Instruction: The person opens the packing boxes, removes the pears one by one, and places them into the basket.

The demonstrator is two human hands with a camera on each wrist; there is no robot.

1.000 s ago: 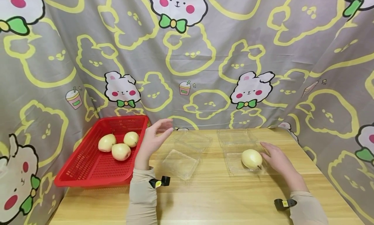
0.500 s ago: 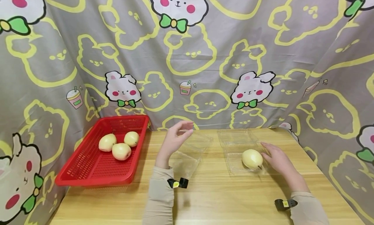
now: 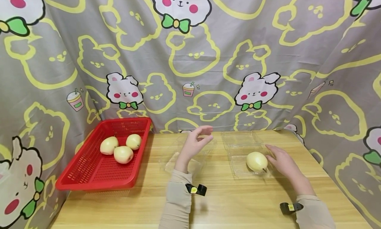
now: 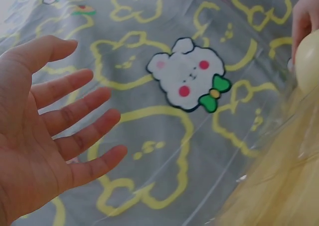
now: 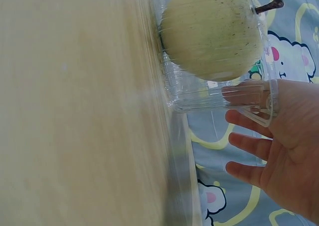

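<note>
My left hand is raised above a clear plastic box, partly hiding it. Nothing is held in it; in the left wrist view, the left hand has its fingers spread and gently bent. On the right, another clear plastic box lies with its lid folded back, and one pale yellow pear sits in its near half. My right hand is at that box's right side with extended fingers. Part of the right hand shows through the clear wall; whether it touches the box I cannot tell.
A red plastic basket with three pears stands at the left of the wooden table. A grey patterned curtain encloses the table at the back and sides.
My left hand has moved right, from beside the red basket to over the left plastic box. The right hand, the pears and the boxes have stayed in place.
</note>
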